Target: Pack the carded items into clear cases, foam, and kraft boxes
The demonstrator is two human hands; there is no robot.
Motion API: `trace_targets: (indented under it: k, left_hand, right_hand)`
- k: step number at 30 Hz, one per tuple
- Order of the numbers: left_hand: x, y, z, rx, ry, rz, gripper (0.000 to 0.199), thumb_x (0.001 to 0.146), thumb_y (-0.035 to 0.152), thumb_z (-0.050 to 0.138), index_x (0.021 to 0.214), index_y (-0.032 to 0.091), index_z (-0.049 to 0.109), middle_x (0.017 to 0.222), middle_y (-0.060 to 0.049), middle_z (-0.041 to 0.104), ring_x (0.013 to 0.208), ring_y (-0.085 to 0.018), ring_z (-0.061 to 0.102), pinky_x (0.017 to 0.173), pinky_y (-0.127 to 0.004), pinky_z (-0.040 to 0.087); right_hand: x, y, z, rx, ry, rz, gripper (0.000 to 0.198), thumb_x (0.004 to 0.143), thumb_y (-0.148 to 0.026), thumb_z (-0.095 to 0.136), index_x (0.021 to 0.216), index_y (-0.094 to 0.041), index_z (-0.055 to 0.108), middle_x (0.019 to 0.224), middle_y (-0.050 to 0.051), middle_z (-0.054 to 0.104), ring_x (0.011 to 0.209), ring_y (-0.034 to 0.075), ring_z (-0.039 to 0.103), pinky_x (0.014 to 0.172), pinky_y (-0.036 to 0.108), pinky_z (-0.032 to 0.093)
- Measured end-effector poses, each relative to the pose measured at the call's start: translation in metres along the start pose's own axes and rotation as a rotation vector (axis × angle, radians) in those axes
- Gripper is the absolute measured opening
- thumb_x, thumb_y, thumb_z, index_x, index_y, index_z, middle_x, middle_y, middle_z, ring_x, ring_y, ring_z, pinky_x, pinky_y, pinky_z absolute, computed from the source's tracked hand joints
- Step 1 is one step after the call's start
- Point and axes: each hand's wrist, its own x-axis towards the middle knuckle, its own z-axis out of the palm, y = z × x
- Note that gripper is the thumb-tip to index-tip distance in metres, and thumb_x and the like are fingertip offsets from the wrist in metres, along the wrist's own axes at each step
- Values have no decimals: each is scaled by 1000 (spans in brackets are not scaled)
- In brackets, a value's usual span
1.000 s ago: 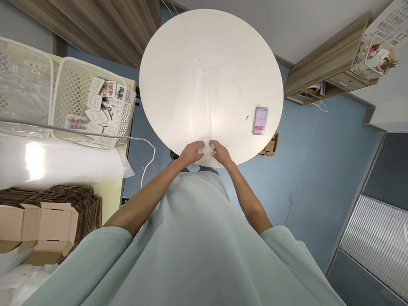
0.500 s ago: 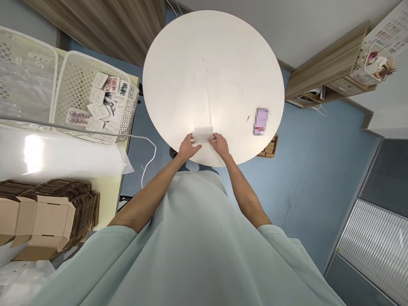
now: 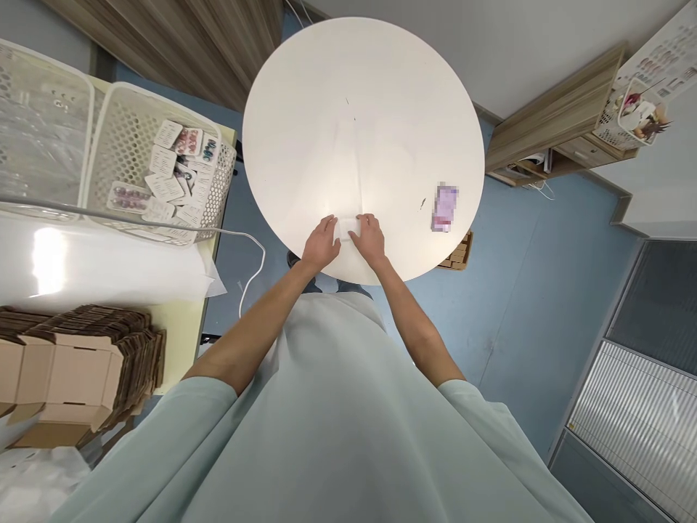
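A small whitish piece of sheet material (image 3: 347, 228), seemingly folded into a packet, lies near the front edge of the round white table (image 3: 305, 116). A pale strip with a faint straight edge runs from it toward the table's far side; what it is made of I cannot tell. My left hand (image 3: 321, 243) grips the packet's left side with bent fingers. On the opposite side my right hand (image 3: 371, 238) has its fingers curled over the far corner and the thumb on the near part. Anything inside the packet is hidden.
A blurred purple item (image 3: 445, 208) lies at the table's right. Left of me, a white basket (image 3: 123, 120) holds carded packs, beside flattened cardboard boxes (image 3: 81, 370) and a white cable (image 3: 255, 250). A box of brown pieces (image 3: 459, 254) sits below the table's right edge.
The flat greyish sheet between my hands is now a smaller, whiter packet. Both hands have moved slightly up the table and closer together around it.
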Motion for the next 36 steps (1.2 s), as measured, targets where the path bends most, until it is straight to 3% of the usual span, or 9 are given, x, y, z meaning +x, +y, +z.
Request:
trace_targets:
  k: [4, 8, 15, 19, 23, 28, 31, 33, 36]
  left_hand:
    - [27, -3, -1, 131, -168, 159, 84, 94, 21, 57, 173, 7, 30, 179, -22, 33, 166, -37, 32, 133, -54, 34]
    - [42, -9, -3, 214, -267, 196, 87, 94, 26, 58, 173, 5, 29, 177, -22, 37, 164, -36, 36, 133, -49, 34]
    - [6, -18, -1, 189, -299, 179, 88, 95, 34, 61, 174, 10, 31, 179, -18, 36, 166, -33, 35, 135, -46, 31]
    - [-25, -20, 7, 17, -246, 87, 82, 94, 40, 65, 169, 15, 42, 174, -14, 47, 162, -31, 43, 133, -46, 36]
    - [-33, -17, 8, -149, -169, -71, 71, 98, 55, 63, 159, 18, 57, 165, -14, 58, 152, -34, 56, 128, -48, 42]
    - [-10, -14, 2, -193, -104, -259, 51, 99, 59, 61, 132, 24, 76, 122, -12, 81, 120, -37, 73, 106, -48, 56]
    - [9, -14, 2, -158, -97, -386, 46, 96, 65, 63, 105, 23, 80, 95, -13, 79, 99, -38, 74, 85, -47, 57]
    - [18, -13, 5, -134, -81, -429, 46, 95, 68, 63, 95, 24, 77, 89, -13, 76, 94, -38, 72, 80, -47, 56]
    - [25, -10, 9, -102, -56, -450, 39, 97, 62, 64, 98, 25, 73, 92, -13, 76, 97, -38, 72, 84, -50, 57]
  right_hand:
    - [8, 6, -1, -49, -121, -237, 63, 96, -21, 74, 155, -18, 53, 170, 17, 45, 161, 32, 38, 129, 52, 44]
    - [7, 16, 5, -84, -158, -237, 62, 99, -15, 64, 160, -20, 49, 175, 15, 41, 165, 29, 35, 125, 49, 49]
    - [-38, 25, 21, -24, -96, -269, 57, 105, -28, 60, 160, -16, 50, 176, 19, 41, 165, 31, 39, 128, 51, 46]
    - [-68, 25, 21, 67, -109, -230, 57, 107, -40, 61, 160, -20, 52, 174, 17, 45, 160, 30, 47, 124, 50, 51]
    - [-74, 19, 14, 149, -103, -125, 53, 110, -45, 58, 159, -25, 54, 168, 12, 54, 154, 25, 54, 122, 44, 53]
    - [-53, 14, 6, 164, -76, 11, 41, 114, -45, 49, 146, -24, 63, 147, 10, 69, 125, 21, 71, 106, 34, 59]
    - [-36, 12, 5, 158, -52, 82, 36, 114, -45, 48, 131, -21, 69, 132, 9, 72, 112, 20, 72, 97, 31, 59]
    - [-26, 10, 6, 165, -44, 123, 35, 113, -46, 50, 124, -19, 71, 127, 10, 71, 109, 20, 72, 93, 32, 59]
    - [-14, 6, 7, 173, -48, 212, 32, 111, -43, 55, 126, -19, 69, 127, 10, 70, 105, 21, 72, 93, 35, 60]
